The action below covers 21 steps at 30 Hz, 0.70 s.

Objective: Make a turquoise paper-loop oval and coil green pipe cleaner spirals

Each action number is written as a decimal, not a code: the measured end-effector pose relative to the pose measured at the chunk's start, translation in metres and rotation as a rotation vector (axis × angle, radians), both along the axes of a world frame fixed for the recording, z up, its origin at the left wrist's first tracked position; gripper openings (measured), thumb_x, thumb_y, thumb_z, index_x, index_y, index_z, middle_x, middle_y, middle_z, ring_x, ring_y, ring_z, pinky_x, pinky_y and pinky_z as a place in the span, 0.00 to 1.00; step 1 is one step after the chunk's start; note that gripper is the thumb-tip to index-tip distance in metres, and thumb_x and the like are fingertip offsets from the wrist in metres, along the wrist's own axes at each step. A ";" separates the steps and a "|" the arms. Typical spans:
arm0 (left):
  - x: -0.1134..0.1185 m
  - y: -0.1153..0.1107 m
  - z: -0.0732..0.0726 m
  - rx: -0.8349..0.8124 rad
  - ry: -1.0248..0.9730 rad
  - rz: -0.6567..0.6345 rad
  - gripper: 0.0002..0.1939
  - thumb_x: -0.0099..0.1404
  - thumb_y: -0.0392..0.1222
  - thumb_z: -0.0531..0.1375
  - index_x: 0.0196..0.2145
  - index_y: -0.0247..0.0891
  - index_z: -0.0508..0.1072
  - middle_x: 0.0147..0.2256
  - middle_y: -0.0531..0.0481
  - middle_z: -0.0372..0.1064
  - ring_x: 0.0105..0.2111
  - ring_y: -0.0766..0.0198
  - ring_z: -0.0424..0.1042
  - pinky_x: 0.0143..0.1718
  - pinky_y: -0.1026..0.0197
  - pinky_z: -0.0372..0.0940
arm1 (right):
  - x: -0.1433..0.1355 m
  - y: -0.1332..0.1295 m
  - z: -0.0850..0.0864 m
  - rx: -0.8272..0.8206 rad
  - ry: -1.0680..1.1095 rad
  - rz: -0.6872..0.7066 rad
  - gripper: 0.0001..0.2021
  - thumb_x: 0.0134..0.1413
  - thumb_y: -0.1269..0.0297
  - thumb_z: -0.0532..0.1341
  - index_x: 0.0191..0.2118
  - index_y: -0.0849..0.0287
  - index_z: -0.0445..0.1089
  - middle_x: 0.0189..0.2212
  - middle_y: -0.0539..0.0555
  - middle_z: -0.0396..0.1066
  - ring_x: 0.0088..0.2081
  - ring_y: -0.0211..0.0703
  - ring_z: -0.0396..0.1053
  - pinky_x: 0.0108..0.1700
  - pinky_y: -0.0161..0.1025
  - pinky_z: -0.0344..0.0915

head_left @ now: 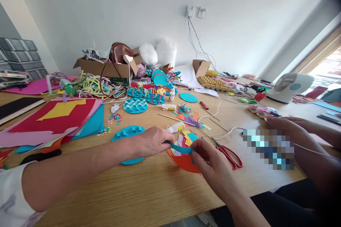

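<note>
A narrow blue paper strip (182, 149) is stretched between my two hands above the table. My left hand (156, 140) pinches its left end, fingers closed. At the other end my right hand (209, 156) grips it between thumb and fingers. Beneath the strip lies an orange paper piece (186, 164) with small coloured paper scraps on it. Behind my left forearm, and partly hidden by it, is a blue paper disc (129, 132) with raised wavy strips. A white glue bottle (177, 127) lies just beyond my hands. Red-handled scissors (230, 156) rest right of my right hand.
Stacked coloured paper sheets (53, 122) lie on the left. Finished-looking blue discs (135, 105), a cardboard box (103, 69) and pipe cleaners (90, 83) stand farther back. A white cable (220, 106) crosses the table. Another person's hands (282, 126) are at the right.
</note>
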State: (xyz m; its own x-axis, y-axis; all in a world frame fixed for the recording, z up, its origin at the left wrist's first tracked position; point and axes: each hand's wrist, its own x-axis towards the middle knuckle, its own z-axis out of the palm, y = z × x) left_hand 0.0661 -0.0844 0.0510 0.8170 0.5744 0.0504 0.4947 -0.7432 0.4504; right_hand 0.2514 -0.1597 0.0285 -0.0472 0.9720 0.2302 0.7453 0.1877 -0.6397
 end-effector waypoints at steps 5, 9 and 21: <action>-0.006 0.009 0.008 -0.061 -0.037 0.188 0.07 0.56 0.33 0.55 0.28 0.37 0.73 0.23 0.56 0.66 0.25 0.68 0.63 0.25 0.68 0.53 | 0.004 0.029 -0.002 -0.054 0.025 0.081 0.05 0.49 0.69 0.51 0.32 0.57 0.62 0.24 0.48 0.66 0.26 0.37 0.63 0.28 0.34 0.59; -0.013 0.016 0.000 -0.050 -0.043 0.235 0.08 0.55 0.34 0.54 0.27 0.37 0.73 0.20 0.56 0.64 0.23 0.68 0.62 0.24 0.67 0.52 | 0.009 0.035 -0.002 -0.071 -0.041 0.130 0.06 0.49 0.71 0.51 0.34 0.58 0.63 0.25 0.48 0.66 0.27 0.38 0.64 0.30 0.35 0.60; -0.052 0.022 0.015 -0.350 -0.179 0.471 0.05 0.53 0.41 0.55 0.26 0.37 0.68 0.20 0.57 0.65 0.22 0.66 0.66 0.24 0.65 0.58 | 0.011 -0.018 -0.014 -0.152 -0.220 0.315 0.08 0.54 0.75 0.52 0.34 0.57 0.67 0.31 0.51 0.70 0.33 0.38 0.66 0.34 0.33 0.61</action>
